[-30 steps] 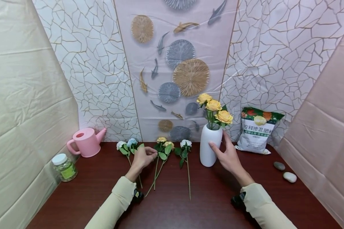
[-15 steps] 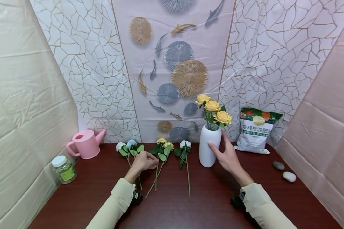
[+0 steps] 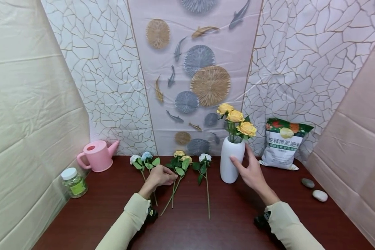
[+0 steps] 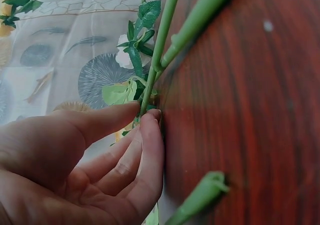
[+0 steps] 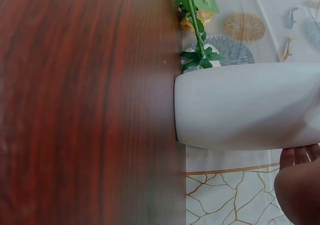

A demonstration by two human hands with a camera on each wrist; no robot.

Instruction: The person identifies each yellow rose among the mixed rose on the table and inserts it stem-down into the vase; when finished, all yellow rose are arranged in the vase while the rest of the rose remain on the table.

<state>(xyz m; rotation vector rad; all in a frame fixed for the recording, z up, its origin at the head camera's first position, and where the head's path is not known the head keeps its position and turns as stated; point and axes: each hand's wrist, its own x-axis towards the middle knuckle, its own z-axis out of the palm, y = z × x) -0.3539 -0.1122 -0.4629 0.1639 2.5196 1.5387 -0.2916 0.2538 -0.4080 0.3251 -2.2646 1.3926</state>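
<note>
In the head view, my left hand [image 3: 161, 176] is at the stems of two yellow roses [image 3: 185, 159] lying on the table. Seen from the left wrist, thumb and index fingertip pinch a green stem [image 4: 159, 50]. My right hand [image 3: 253, 173] grips the white vase [image 3: 229, 163] from its right side, thumb across the front and fingers behind. Upright on the table, the vase bears several yellow roses [image 3: 235, 116]. The right wrist view shows the vase's lower wall [image 5: 240, 107] and my fingers at its side.
Left of my left hand lie a white rose [image 3: 134, 159] and a blue rose [image 3: 146, 155]. Another white rose [image 3: 205, 157] lies nearer the vase. A pink watering can [image 3: 97, 156] and lidded jar [image 3: 75, 184] stand left; a fertilizer bag [image 3: 281, 146] and two stones [image 3: 320, 195] are right.
My left hand has moved slightly right and down along the yellow roses, its fingertips coming onto a stem. The right hand keeps its grip on the vase.
</note>
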